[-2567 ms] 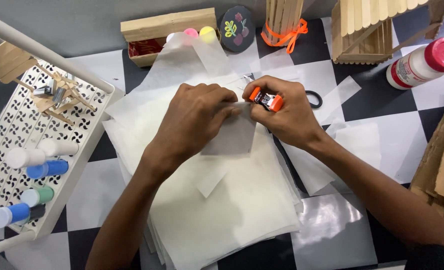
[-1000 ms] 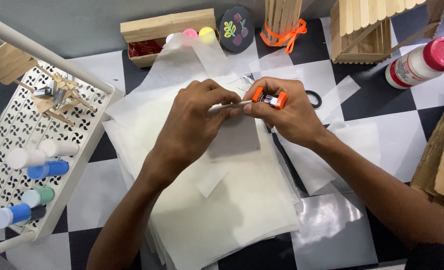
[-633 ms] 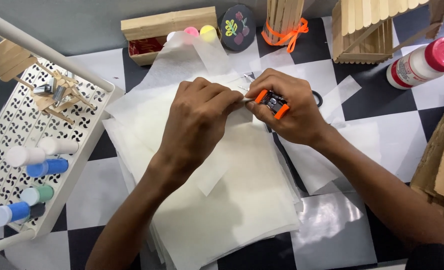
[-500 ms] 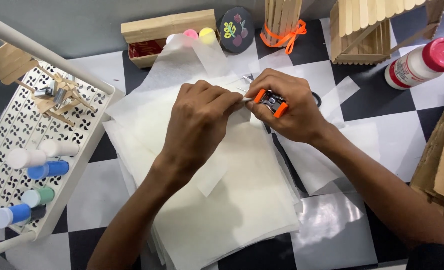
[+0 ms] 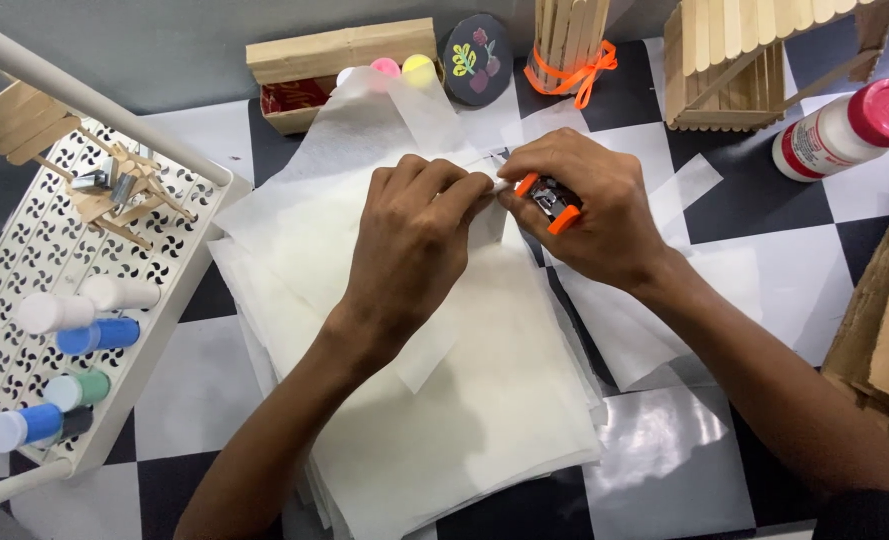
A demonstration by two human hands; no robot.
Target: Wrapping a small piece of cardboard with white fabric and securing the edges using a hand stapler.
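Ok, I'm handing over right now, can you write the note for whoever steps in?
Left hand: pinching a small translucent paper piece at its top edge, over the paper stack.
Right hand: grip closed on an orange and black stapler, its nose at the same paper edge.
Done: paper brought to the stapler.
Left: whether a staple is in cannot be seen.
Nearby: glue bottle, white tray with paint bottles.

paint tubes [image 5: 85,335]: 5 | glue bottle [image 5: 845,128]: 1 | stapler [image 5: 550,200]: 1 | hands [image 5: 415,250]: 2

Head cam, close, looking down.
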